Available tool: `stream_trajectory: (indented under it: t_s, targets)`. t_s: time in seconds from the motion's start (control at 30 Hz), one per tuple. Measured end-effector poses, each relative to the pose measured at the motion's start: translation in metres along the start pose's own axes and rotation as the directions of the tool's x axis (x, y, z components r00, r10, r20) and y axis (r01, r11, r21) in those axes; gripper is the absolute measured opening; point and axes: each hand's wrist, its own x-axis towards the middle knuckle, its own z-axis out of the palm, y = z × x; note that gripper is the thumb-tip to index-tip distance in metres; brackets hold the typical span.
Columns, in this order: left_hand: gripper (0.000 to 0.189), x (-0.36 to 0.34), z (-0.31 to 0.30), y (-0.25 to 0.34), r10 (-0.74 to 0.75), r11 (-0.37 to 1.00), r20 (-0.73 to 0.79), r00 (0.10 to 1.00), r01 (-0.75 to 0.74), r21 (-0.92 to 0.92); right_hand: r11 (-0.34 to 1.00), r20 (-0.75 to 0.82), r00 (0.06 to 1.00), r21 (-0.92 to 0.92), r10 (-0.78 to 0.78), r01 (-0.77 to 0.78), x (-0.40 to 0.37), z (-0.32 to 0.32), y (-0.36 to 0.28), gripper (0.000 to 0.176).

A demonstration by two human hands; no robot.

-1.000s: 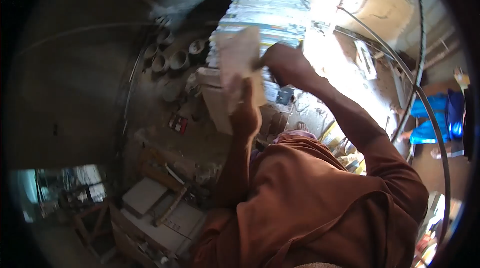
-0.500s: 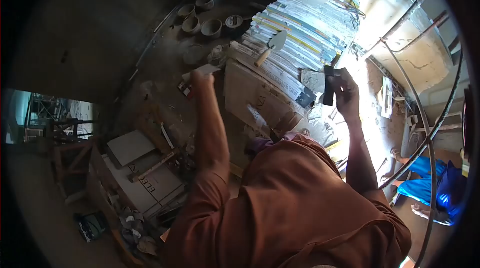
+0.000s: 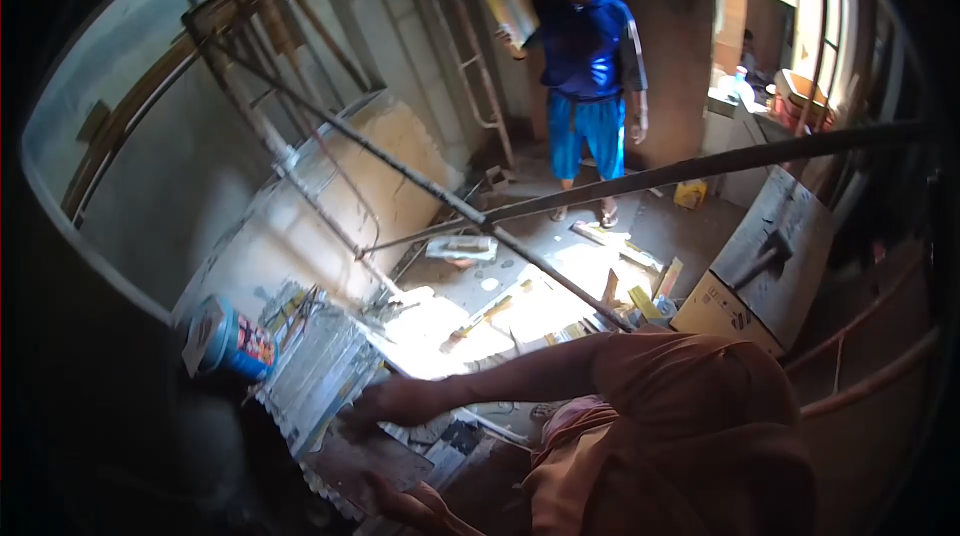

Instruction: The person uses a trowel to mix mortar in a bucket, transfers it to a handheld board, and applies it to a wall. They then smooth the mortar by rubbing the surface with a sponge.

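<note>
My right hand [image 3: 380, 404] reaches to the left over the stack of long pale pieces [image 3: 330, 361]. It is in shadow and its fingers are hard to make out. Lower down, my left hand [image 3: 405, 504] is at the edge of a flat grey-brown piece [image 3: 365, 458], perhaps a tile, with the thumb along it and the other fingers mostly hidden. That piece lies between both hands, over the near end of the stack. A blue bucket [image 3: 245, 344] with a printed label stands at the far end of the stack.
Metal scaffold pipes [image 3: 430, 191] cross in front of me. Beyond them a person in blue [image 3: 590, 66] stands holding a yellow and white pack [image 3: 510, 8]. To the right, a carton [image 3: 725, 314] has a dark hammer-like tool [image 3: 765, 261] on it. Offcuts [image 3: 640, 286] litter the sunlit floor.
My view has swung right, bringing the stack to the left. My hands, apart before, are now close together over it. The black block is not visible in my right hand now.
</note>
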Motion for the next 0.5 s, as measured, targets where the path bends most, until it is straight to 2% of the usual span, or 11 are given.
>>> stream_trajectory:
  t_s: [0.07, 0.13, 0.17, 0.2, 0.23, 0.27, 0.33, 0.37, 0.4, 0.43, 0.5]
  targets:
    - [0.053, -0.010, 0.014, 0.002, -0.059, 0.998, 0.044, 0.997, 0.059, -0.005, 0.995, 0.058, 0.998, 0.094, -0.022, 0.016, -0.034, 0.007, -0.017, 0.025]
    - [0.054, -0.024, 0.035, 0.004, -0.122, 0.993, 0.066, 0.990, 0.122, 0.005, 0.838, 0.311, 0.880, 0.307, 0.359, -0.451, -0.048, -0.008, -0.023, 0.028]
    - [0.054, -0.032, 0.044, 0.005, -0.145, 0.989, 0.087, 0.986, 0.146, -0.009, 0.937, 0.074, 0.959, 0.207, 0.272, -0.282, -0.049, -0.020, -0.018, 0.027]
    - [0.051, -0.029, 0.047, -0.004, -0.076, 0.994, 0.168, 0.983, 0.088, -0.067, 0.990, -0.150, 0.979, 0.064, 0.135, -0.126, -0.049, -0.033, -0.015, 0.027]
    - [0.049, -0.026, 0.050, -0.013, -0.007, 0.990, 0.247, 0.969, 0.041, -0.133, 0.948, -0.135, 0.954, -0.138, 0.268, -0.286, -0.038, -0.060, -0.019, 0.029]
    - [0.044, -0.024, 0.056, -0.021, 0.155, 0.957, 0.352, 0.923, -0.051, -0.286, 0.939, -0.089, 0.969, -0.241, 0.232, -0.247, -0.029, -0.079, -0.016, 0.031]
    - [0.047, -0.011, 0.062, -0.020, 0.104, 0.978, 0.286, 0.953, -0.045, -0.205, 0.996, -0.233, 0.972, -0.078, 0.030, -0.049, -0.047, -0.060, -0.014, 0.033]
    - [0.043, -0.001, 0.063, -0.018, -0.003, 0.967, 0.338, 0.941, 0.089, -0.239, 0.971, -0.059, 0.978, -0.117, 0.202, -0.208, -0.061, -0.051, -0.026, 0.034]
    - [0.041, 0.006, 0.063, -0.019, -0.106, 0.939, 0.392, 0.914, 0.222, -0.263, 0.968, -0.026, 0.972, -0.090, 0.233, -0.234, -0.065, -0.047, -0.039, 0.034]
    - [0.041, 0.008, 0.067, -0.027, -0.101, 0.936, 0.400, 0.911, 0.223, -0.271, 0.971, -0.047, 0.978, -0.118, 0.204, -0.208, -0.068, -0.049, -0.038, 0.037]
    - [0.040, 0.005, 0.071, -0.044, 0.038, 0.919, 0.451, 0.892, 0.146, -0.367, 0.975, -0.146, 0.976, -0.130, 0.161, -0.180, -0.069, -0.059, -0.031, 0.037]
